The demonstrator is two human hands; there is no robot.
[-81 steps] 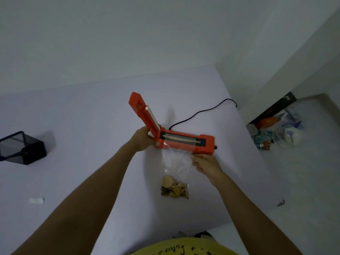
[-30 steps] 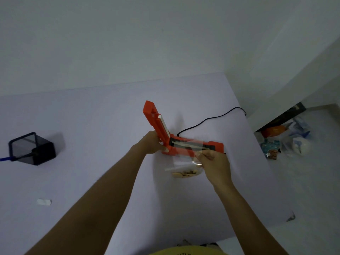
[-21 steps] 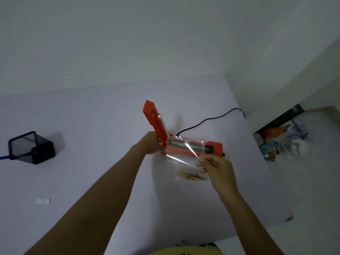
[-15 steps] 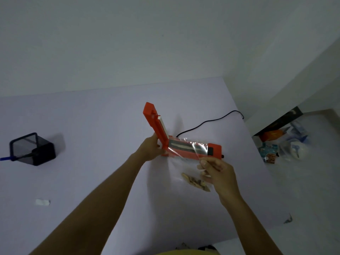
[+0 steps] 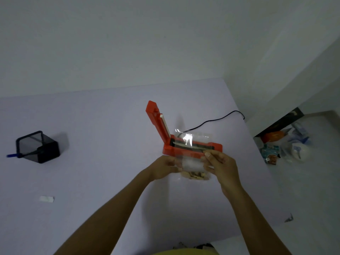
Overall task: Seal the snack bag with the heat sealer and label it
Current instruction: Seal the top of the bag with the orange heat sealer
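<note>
Released from the sealer's hinge since half a second ago, the left hand (image 5: 162, 167) has joined the right hand (image 5: 219, 163), fingers (image 5: 208, 155) of both pinched on the snack bag (image 5: 191, 163), whose open mouth is stretched flat across the heat sealer (image 5: 191, 146) strip, lid (image 5: 158, 122) raised, on the tabletop (image 5: 92, 144).
</note>
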